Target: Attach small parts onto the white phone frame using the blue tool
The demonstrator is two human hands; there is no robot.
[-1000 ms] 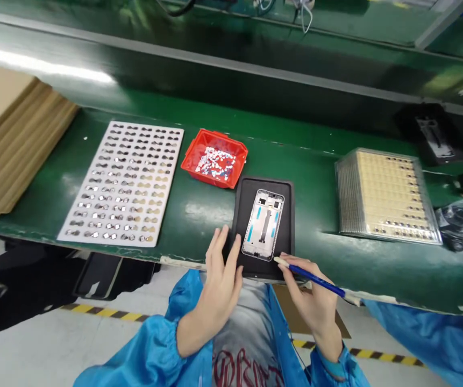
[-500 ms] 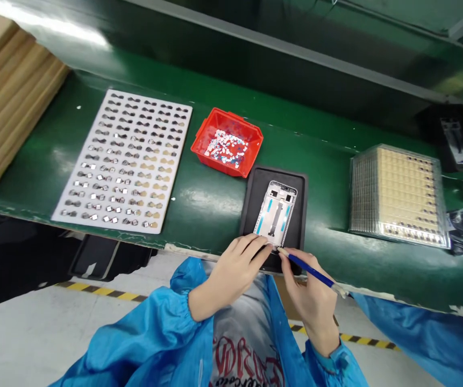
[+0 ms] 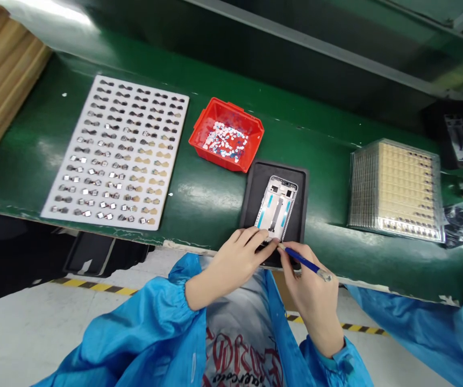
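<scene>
A silver phone frame with blue strips lies in a black tray at the bench's front edge. Over its lower end rests my left hand, fingers stretched out and a little apart, with the index fingertip close to the tip of a blue pen-like stick. My right hand pinches this stick between thumb and fingers, its pale tip touching or just above the frame's bottom edge. What lies under the fingertips is hidden.
Behind the tray stands a red bin with small white and blue pieces. To the left lies a white foam sheet with rows of small parts. Stacked clear trays stand at right; a blue sleeve shows near them.
The camera view has shifted slightly. The stick has turned a little in my right hand, and my left index finger has moved closer to its tip.
</scene>
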